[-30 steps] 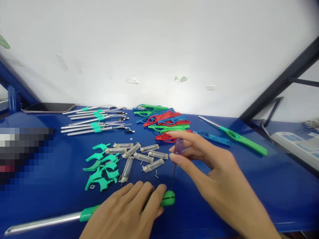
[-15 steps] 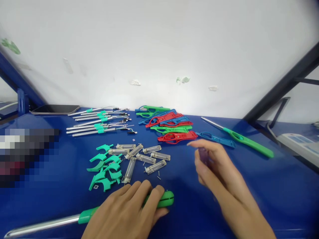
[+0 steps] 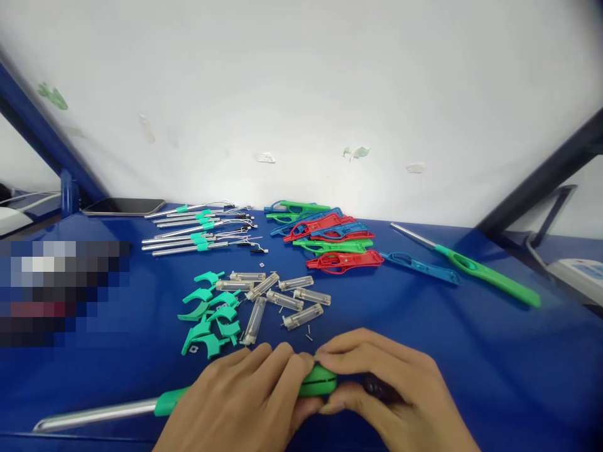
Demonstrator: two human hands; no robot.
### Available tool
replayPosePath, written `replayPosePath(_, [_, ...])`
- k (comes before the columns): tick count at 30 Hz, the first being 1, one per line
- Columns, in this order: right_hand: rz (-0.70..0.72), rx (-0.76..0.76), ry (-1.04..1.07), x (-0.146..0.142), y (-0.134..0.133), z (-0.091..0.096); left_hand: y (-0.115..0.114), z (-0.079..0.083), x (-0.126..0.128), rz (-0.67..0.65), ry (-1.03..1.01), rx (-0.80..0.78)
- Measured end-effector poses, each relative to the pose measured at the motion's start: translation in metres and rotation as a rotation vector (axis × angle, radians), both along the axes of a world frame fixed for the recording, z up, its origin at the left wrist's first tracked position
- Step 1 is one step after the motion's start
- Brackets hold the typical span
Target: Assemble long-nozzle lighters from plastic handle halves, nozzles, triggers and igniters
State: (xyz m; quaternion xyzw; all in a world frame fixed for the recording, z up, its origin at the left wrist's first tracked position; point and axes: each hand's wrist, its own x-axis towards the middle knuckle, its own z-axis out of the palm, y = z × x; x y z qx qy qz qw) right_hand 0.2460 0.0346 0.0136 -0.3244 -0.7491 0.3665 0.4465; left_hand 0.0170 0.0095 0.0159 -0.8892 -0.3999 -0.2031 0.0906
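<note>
A long lighter lies along the near edge of the blue table, with a green handle and a metal tube pointing left. My left hand lies over the handle with its fingers curled round it. My right hand meets it from the right, thumb and fingers pinched on the handle's rounded end. A small dark thing shows under the right palm; I cannot make out what it is.
Teal trigger pieces and several clear tubes lie just beyond my hands. Farther back are wired metal tubes, coloured handle shells, a blue shell, a finished green lighter and a phone.
My right hand came down from above the clear tubes, where it held a purple-handled tool, and closed on the end of the green handle. My left hand stayed on the handle.
</note>
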Motion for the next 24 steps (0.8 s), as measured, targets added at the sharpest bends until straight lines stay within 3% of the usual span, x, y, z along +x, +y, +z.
replayPosePath(3, [0.062, -0.120, 0.040, 0.002, -0.002, -0.006, 0.000, 0.002, 0.002, -0.030, -0.030, 0.027])
replayPosePath(6, [0.070, -0.149, 0.032, 0.003, -0.005, -0.005, 0.001, 0.002, 0.004, -0.051, -0.047, 0.051])
replayPosePath(13, [0.082, -0.086, 0.010, 0.002, -0.007, 0.000, 0.005, 0.003, 0.008, -0.042, -0.065, 0.115])
replayPosePath(17, [0.013, -0.009, -0.096, 0.007, -0.006, 0.008, 0.003, 0.000, 0.010, 0.002, -0.100, 0.214])
replayPosePath(19, [-0.085, 0.036, -0.141, 0.016, -0.006, 0.015, 0.002, -0.004, 0.011, 0.000, -0.103, 0.235])
replayPosePath(21, [-0.178, 0.066, -0.077, 0.026, -0.007, 0.019, 0.000, -0.010, 0.012, -0.005, -0.079, 0.232])
replayPosePath(24, [-0.143, 0.047, 0.159, 0.035, -0.008, 0.020, -0.001, -0.013, 0.014, -0.017, -0.068, 0.245])
